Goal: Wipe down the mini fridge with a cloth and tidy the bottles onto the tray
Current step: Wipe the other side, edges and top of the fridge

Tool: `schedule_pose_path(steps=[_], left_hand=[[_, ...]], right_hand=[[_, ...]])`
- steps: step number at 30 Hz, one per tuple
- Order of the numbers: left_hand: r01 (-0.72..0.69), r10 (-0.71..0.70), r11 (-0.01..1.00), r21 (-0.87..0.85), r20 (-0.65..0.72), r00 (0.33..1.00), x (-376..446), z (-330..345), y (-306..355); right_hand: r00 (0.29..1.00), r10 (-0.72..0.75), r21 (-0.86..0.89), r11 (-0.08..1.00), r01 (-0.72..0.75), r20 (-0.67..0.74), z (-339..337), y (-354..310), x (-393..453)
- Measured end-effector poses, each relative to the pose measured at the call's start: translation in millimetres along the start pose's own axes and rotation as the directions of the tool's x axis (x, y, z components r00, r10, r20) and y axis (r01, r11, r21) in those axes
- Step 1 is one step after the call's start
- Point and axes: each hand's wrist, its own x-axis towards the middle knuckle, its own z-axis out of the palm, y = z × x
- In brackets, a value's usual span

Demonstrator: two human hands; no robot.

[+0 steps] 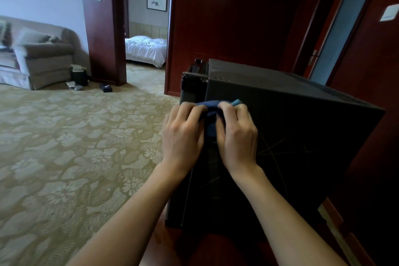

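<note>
Both hands are out in front of the black mini fridge, working a blue cloth between them. The left hand has its fingers curled over the cloth's upper left edge, and the right hand pinches the other side, fingers bent down over the fabric with a lighter blue corner poking out above the knuckles. The cloth hangs bunched between the two hands, right at the fridge's near vertical edge, in front of its dark side panel (which carries a few thin pale scratch lines lower down). The fridge sits at an angle to the view, its back corner with some black fittings turned toward the doorway, and dark red wood panels stand behind it. Patterned beige carpet covers the floor to the left. Farther off stand a grey sofa with a small dark bin beside it, and through the open doorway a bed with white sheets.
</note>
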Motion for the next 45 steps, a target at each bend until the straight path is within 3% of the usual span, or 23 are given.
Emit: schedule_pose_path(steps=[5,11,19,26,29,33,35,39,45], left_hand=[[-0.041,0.04,0.999,-0.009,-0.07,0.997,50,-13,10],[-0.117,0.114,0.993,-0.02,-0.096,0.989,28,-8,-3],[-0.214,0.217,0.973,0.085,-0.022,0.976,-43,6,-45],[-0.013,0.017,1.0,-0.028,0.173,0.985,-108,11,-51],[-0.015,0.022,0.998,-0.065,0.109,0.994,-92,5,-44],[-0.119,0.111,0.989,-0.093,-0.082,0.99,-35,-11,-35],[-0.139,0.126,0.987,-0.075,-0.154,0.98,-7,-18,-34],[-0.14,0.13,0.989,-0.048,-0.17,0.977,12,-21,-41],[-0.065,0.059,0.996,-0.062,-0.106,0.993,-30,-6,-46]], right_hand=[[0.994,0.01,0.017,1.0,-0.008,-0.111,-9,-6,48],[0.992,0.012,-0.016,1.0,-0.014,-0.123,1,-3,23],[0.997,0.08,0.036,0.996,-0.079,-0.021,35,-7,-52],[0.974,0.108,0.005,0.994,-0.111,0.2,46,-12,-102],[0.979,0.156,0.096,0.981,-0.169,0.128,41,-15,-88],[0.978,0.2,0.255,0.951,-0.177,-0.065,30,-29,-36],[0.977,0.193,0.277,0.947,-0.163,-0.087,27,-38,-8],[0.983,0.177,0.127,0.977,-0.17,-0.048,31,-53,9],[0.977,0.211,-0.007,0.978,-0.211,0.015,41,-54,-26]])
